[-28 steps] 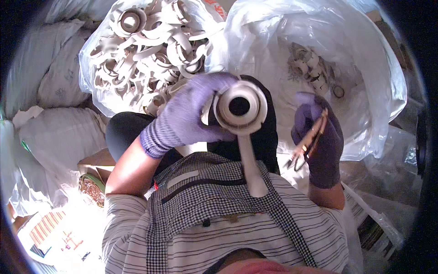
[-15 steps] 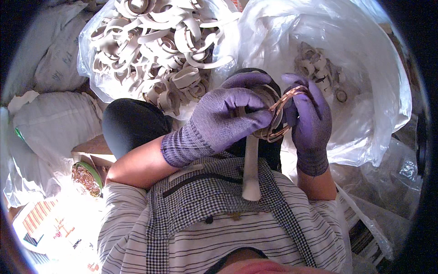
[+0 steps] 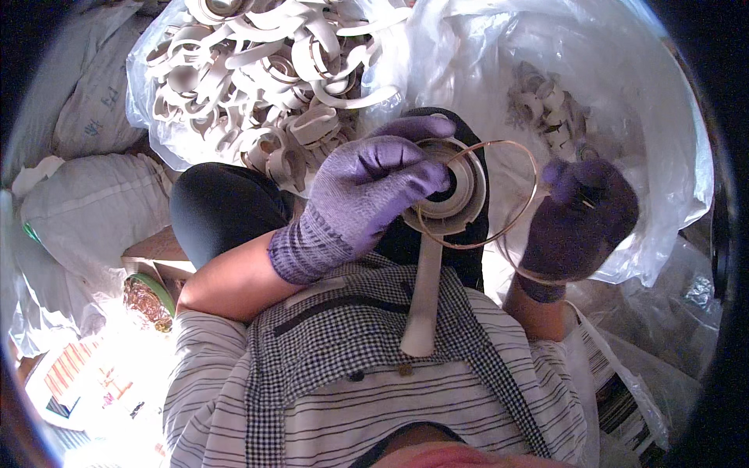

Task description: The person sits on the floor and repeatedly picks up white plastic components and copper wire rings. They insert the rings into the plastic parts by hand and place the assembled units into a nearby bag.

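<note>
A round white plastic part [image 3: 474, 199] with stepped rings and a long flat handle [image 3: 423, 312] lies over my lap. My left hand [image 3: 363, 175], in a purple-grey glove, grips its left side, with thumb and forefinger closed near the central hole. Thin copper wire [image 3: 534, 168] loops out from the part to the right. My right hand [image 3: 585, 214], gloved alike, is closed on that wire, some way off the part. A strand of it curves below the right wrist. The exact place where the wire leaves the part is hidden behind my left fingers.
At the far left, a clear plastic bag holds a heap of similar white parts [image 3: 269, 70]. Another clear bag [image 3: 640, 101] at the far right has some greyish pieces [image 3: 550, 109] inside. Left of me are a green-rimmed container of copper wire [image 3: 148, 300] and white sacks [image 3: 94, 207].
My right hand has moved right and toward me, away from the part. The bunched copper wire has opened into a wide loop. The handle's lower end has swung slightly left.
</note>
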The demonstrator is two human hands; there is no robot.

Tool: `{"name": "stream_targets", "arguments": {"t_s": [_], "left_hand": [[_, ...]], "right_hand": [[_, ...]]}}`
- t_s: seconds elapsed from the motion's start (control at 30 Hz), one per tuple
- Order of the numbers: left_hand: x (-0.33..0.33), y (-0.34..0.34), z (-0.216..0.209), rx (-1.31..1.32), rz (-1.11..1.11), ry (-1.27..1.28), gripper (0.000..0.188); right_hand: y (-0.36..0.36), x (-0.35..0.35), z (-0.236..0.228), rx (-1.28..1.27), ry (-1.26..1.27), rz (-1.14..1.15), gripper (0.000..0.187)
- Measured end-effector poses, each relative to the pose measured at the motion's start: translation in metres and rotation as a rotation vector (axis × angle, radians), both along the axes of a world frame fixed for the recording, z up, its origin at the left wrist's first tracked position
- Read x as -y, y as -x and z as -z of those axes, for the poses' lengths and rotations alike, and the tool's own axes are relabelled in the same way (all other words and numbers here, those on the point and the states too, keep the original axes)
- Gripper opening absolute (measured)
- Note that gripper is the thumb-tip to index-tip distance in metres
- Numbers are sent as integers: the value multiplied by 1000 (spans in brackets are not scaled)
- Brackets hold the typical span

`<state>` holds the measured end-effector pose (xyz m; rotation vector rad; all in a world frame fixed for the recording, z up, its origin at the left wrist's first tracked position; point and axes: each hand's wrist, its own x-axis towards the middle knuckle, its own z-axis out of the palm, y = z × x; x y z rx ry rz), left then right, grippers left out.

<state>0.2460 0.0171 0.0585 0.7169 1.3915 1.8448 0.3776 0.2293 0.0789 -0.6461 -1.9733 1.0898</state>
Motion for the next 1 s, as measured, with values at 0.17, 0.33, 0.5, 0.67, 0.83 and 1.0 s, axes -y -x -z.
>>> {"name": "stream_targets", "arguments": {"t_s": [0.17,0.33,0.5,0.67,0.83,1.0], "left_hand": [[0,-1,1,-54,-1,20,30],[-1,-6,-1,60,-29,-31,23],[0,-11,4,90,-71,-38,17],[1,-10,10,-40,-56,-49,18],[-2,-13,-1,194,-27,-162,52],[-1,-25,14,-112,-122,-45,53]], "right_hand": [[-19,-34,3,-564,1345,-599,37],[-33,-20,29,-344,1120,-664,45],[-35,22,21,-17,867,-403,35],[-30,34,6,153,699,-307,23],[-17,44,1,237,345,-277,23],[0,49,0,305,-241,-344,35]]}}
